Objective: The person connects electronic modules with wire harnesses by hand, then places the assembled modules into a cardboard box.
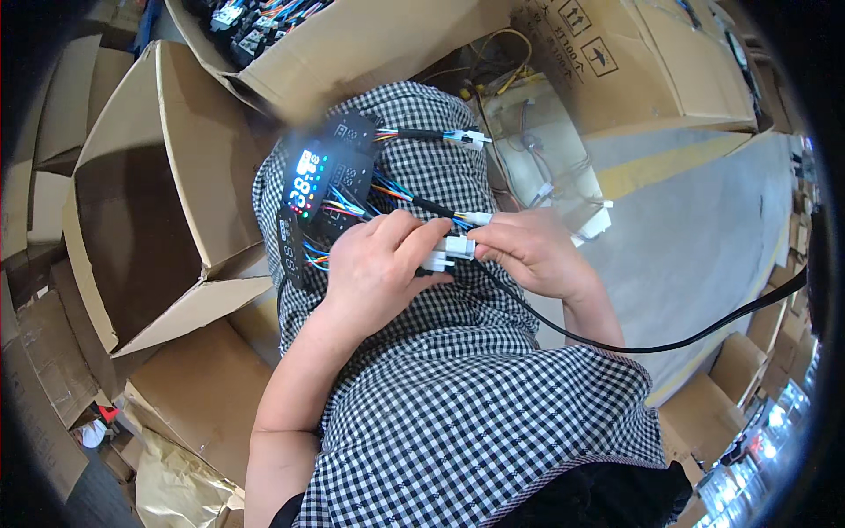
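Left hand [380,268] and right hand [528,251] each pinch a white plug [451,249], touching, near lit display panels [321,189] on the lap.

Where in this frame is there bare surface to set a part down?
Bare: the grey floor right of the right hand, and inside the open empty carton at left. Crowded: the lap, with display panels, wiring, and both hands, left hand included.
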